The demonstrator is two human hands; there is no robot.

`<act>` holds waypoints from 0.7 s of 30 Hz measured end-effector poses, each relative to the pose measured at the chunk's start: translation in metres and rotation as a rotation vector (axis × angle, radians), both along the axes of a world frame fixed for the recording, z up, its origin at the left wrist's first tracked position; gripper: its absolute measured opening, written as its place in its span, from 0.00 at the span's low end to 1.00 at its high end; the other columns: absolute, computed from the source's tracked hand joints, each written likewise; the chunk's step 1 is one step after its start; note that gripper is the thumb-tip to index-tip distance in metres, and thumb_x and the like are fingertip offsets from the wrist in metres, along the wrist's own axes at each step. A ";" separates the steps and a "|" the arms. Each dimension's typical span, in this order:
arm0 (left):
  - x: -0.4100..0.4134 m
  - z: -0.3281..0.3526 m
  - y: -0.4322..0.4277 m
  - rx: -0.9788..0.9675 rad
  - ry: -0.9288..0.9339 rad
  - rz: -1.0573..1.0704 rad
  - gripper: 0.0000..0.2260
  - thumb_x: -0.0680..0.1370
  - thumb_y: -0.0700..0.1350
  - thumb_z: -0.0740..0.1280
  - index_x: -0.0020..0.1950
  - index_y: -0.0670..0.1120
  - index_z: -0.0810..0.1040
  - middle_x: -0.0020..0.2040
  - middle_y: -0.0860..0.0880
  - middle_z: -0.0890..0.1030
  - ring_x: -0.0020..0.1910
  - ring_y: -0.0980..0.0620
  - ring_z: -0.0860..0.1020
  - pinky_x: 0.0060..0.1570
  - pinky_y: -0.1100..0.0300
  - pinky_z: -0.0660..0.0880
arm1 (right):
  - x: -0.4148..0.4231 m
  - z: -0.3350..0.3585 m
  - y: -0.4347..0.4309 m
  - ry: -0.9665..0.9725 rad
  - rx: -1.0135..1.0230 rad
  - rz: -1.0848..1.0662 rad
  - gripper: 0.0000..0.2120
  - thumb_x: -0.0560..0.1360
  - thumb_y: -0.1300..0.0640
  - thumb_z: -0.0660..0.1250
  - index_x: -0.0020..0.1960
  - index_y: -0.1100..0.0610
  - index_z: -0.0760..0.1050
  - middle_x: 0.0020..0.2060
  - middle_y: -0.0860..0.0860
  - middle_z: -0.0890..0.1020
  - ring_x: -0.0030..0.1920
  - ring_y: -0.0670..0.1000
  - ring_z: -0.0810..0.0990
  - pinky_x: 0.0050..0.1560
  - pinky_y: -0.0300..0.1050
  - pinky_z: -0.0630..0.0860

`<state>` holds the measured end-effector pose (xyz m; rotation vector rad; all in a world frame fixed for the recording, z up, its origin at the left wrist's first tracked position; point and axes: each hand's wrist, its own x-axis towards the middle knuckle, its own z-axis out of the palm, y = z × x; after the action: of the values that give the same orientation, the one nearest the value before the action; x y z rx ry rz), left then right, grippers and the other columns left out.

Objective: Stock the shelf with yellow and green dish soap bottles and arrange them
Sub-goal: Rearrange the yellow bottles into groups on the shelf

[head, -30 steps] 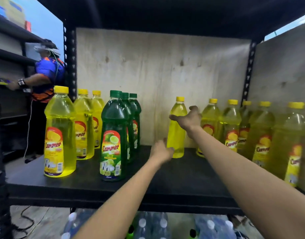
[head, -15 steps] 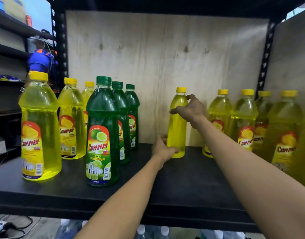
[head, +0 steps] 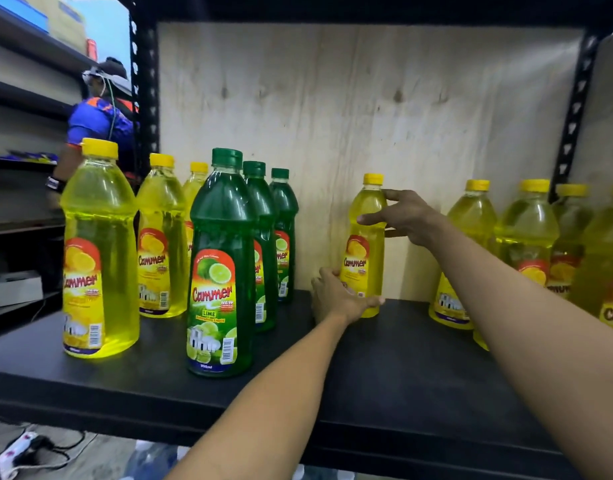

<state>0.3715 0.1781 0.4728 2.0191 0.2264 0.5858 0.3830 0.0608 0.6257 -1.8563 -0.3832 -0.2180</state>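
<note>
1. Head view centres on a lone yellow bottle standing upright at the back of the shelf, close to the plywood back panel, label facing forward.
2. My left hand wraps the bottle's base, fingers curled round it, while my right hand rests spread against its shoulder, thumb and fingers touching but not clamped tight.
3. To the left, well apart from it, a row of three green bottles runs front to back, and beside that a row of three yellow bottles.
4. To the right, near the held bottle, another group of yellow bottles stands in rows toward the shelf's side; the nearest ones are partly cut off by the frame.
5. Progress, as I judge it: most of the stock looks shelved and the rows on either side seem tidy. The held bottle appears to start a new row in the gap between the groups, so that middle stretch is left to fill and align.
6. Beyond the rack, another person works at neighbouring shelving.
</note>
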 end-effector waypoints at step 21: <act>-0.014 0.006 -0.012 0.317 -0.106 0.012 0.48 0.67 0.53 0.79 0.78 0.48 0.52 0.67 0.43 0.64 0.67 0.40 0.68 0.65 0.45 0.71 | -0.021 -0.010 -0.030 0.022 -0.201 0.006 0.39 0.72 0.62 0.76 0.78 0.49 0.63 0.65 0.65 0.76 0.67 0.64 0.76 0.67 0.58 0.74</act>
<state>0.3574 0.1666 0.4783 2.2834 0.0851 0.7732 0.3622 0.0304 0.6156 -2.0524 -0.4078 -0.1590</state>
